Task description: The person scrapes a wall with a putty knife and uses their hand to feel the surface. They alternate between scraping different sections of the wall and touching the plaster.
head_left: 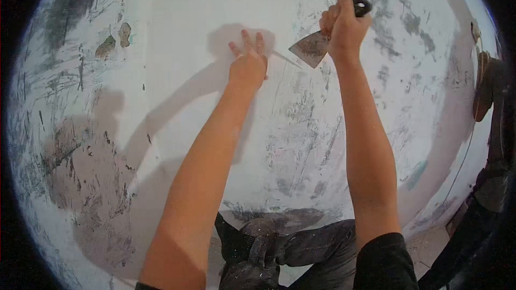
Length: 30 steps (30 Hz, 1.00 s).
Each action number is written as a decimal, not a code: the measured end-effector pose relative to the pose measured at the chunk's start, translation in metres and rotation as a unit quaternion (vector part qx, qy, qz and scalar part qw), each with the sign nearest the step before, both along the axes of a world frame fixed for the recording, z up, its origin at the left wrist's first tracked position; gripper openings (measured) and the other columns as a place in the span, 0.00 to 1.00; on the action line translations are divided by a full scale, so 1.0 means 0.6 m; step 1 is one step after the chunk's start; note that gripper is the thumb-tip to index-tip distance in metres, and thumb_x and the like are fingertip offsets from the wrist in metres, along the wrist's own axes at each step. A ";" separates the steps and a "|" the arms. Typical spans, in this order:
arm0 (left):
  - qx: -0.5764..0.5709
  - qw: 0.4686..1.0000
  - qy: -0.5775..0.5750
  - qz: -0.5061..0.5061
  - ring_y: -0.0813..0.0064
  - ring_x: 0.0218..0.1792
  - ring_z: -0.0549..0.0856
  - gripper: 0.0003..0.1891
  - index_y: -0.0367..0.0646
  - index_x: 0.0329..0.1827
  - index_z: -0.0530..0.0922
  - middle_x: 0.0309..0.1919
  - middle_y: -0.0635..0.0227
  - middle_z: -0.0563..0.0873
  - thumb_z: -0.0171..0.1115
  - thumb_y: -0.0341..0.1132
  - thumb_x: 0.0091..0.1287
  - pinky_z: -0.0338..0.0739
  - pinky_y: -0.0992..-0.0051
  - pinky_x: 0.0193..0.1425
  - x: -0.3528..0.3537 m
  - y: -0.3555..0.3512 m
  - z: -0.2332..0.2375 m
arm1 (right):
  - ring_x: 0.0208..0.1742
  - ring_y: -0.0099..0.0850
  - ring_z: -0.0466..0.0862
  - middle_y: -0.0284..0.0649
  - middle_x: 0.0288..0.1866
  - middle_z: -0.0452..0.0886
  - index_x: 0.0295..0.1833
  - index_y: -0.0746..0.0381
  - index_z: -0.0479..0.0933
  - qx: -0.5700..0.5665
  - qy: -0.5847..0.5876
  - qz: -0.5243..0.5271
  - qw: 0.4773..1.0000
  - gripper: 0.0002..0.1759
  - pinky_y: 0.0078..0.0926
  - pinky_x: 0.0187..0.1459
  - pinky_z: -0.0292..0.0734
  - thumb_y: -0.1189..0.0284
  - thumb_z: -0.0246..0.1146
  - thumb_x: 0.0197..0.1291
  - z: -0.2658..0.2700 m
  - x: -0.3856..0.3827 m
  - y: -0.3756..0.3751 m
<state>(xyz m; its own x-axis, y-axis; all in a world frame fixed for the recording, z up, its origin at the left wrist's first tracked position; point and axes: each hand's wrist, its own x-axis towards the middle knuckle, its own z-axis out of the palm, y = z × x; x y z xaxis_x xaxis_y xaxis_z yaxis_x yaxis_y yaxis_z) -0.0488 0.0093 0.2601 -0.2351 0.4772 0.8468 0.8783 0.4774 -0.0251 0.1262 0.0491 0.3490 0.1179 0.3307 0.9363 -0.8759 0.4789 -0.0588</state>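
My right hand point(346, 29) is closed round the black handle of a putty knife point(313, 49). Its flared metal blade, smeared with brownish and grey residue, points down and left in front of the wall. To the left, my left hand point(249, 64) is up at the wall point(183, 0), fingers spread and thumb tucked at the right side. A thin, pale, blade-like strip point(288, 59) juts from beside this hand toward the putty knife, seen nearly edge-on. The hand hides its other end, and it appears to be held there. The strip and the knife blade are apart.
Grey scrapes and dark patches mark the wall, with two brown chipped spots point(124, 35) at upper left. My dark, spattered trousers point(317, 244) show below. At the right edge are a brown shoe point(483, 88) and a dark trouser leg. Shadows fall across the wall.
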 end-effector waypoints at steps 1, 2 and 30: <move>0.001 1.000 -0.001 0.001 0.21 0.69 0.62 0.57 0.39 0.81 0.47 0.77 0.35 0.48 0.78 0.40 0.53 0.82 0.54 0.59 -0.004 0.000 -0.004 | 0.11 0.19 0.55 0.27 0.11 0.59 0.19 0.56 0.63 0.021 -0.009 0.020 1.000 0.20 0.27 0.16 0.47 0.75 0.60 0.63 0.000 0.004 0.008; 0.014 1.000 0.005 -0.012 0.21 0.69 0.61 0.57 0.39 0.81 0.47 0.77 0.35 0.48 0.78 0.41 0.53 0.82 0.54 0.59 -0.006 0.000 -0.008 | 0.11 0.19 0.55 0.27 0.11 0.59 0.19 0.56 0.63 0.021 -0.009 0.019 1.000 0.20 0.27 0.16 0.47 0.75 0.60 0.63 -0.008 -0.006 0.012; 0.010 1.000 -0.012 -0.020 0.21 0.71 0.58 0.58 0.39 0.81 0.46 0.78 0.35 0.43 0.77 0.38 0.53 0.85 0.55 0.55 0.000 0.001 -0.005 | 0.11 0.20 0.61 0.29 0.13 0.63 0.20 0.59 0.61 -0.043 -0.050 -0.030 0.997 0.20 0.24 0.14 0.55 0.75 0.63 0.61 -0.031 -0.018 0.023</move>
<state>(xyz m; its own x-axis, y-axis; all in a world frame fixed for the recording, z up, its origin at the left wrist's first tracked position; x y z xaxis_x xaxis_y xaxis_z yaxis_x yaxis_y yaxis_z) -0.0489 0.0098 0.2570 -0.2371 0.4691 0.8507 0.8969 0.4422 0.0061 0.1157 0.0628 0.3303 0.0487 0.4061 0.9125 -0.8332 0.5204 -0.1871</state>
